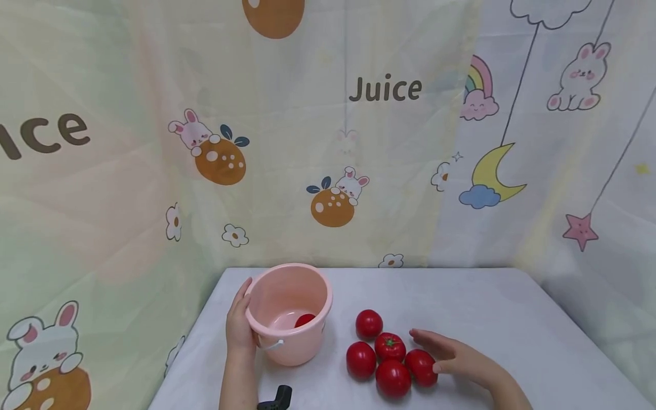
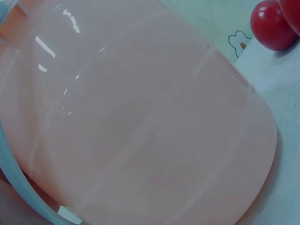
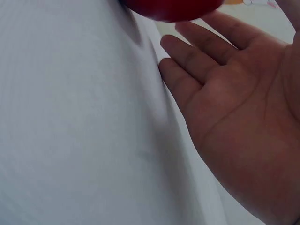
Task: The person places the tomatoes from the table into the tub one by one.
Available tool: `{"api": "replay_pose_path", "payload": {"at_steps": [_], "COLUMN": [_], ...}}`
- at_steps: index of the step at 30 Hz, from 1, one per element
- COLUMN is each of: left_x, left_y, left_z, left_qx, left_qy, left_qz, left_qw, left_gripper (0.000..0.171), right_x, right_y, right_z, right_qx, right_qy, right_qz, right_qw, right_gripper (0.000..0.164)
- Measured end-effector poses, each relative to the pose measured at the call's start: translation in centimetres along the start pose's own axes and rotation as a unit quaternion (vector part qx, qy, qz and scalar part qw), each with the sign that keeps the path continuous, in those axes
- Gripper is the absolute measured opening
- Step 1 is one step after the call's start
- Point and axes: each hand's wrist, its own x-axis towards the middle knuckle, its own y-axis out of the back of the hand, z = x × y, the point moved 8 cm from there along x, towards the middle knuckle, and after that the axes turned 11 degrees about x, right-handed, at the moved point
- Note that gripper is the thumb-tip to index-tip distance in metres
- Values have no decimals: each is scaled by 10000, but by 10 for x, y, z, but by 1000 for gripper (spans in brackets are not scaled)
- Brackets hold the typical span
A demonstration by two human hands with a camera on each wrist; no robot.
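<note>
A pink bucket (image 1: 294, 347) with a pale handle (image 1: 274, 345) stands on the left part of the table. My left hand (image 1: 241, 327) holds it at its left side, fingers along the rim and the thumb hidden. Inside the bucket, part of something red (image 1: 305, 320) shows. Several glossy red tomatoes lie clustered right of the bucket; the middle tomato (image 1: 390, 346) has a green stem top. My right hand (image 1: 458, 357) is beside the rightmost tomato (image 1: 421, 367), fingers extended and thumb tip right at its side. The right wrist view shows the open palm (image 3: 243, 103) beneath a tomato's edge (image 3: 173, 7).
A white cloth covers the table (image 1: 461, 302). Behind it hangs a printed curtain (image 1: 287, 171) with rabbits, fruit and lettering. A small black object (image 1: 279, 396) shows at the bottom edge, near the left forearm.
</note>
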Motion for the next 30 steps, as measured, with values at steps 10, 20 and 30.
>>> {"api": "replay_pose_path", "payload": {"at_steps": [10,20,30], "left_x": [-1,-3,-1], "left_y": [-2,0,0], "left_z": [1,2,2], "left_qx": [45,8,32], "left_qy": [3,-82,-97], "left_qz": [9,1,65], "left_qw": [10000,10000,9999], "left_gripper": [40,41,40], "right_x": [-4,-2,-1], "right_y": [3,2,5], "right_z": [8,16,20], "right_qx": [33,5,86], "right_qy": [73,-129,-152], "right_qz": [-279,-261,-149], "right_qw": [9996,9996,9997], "right_gripper": [72,61,59]}}
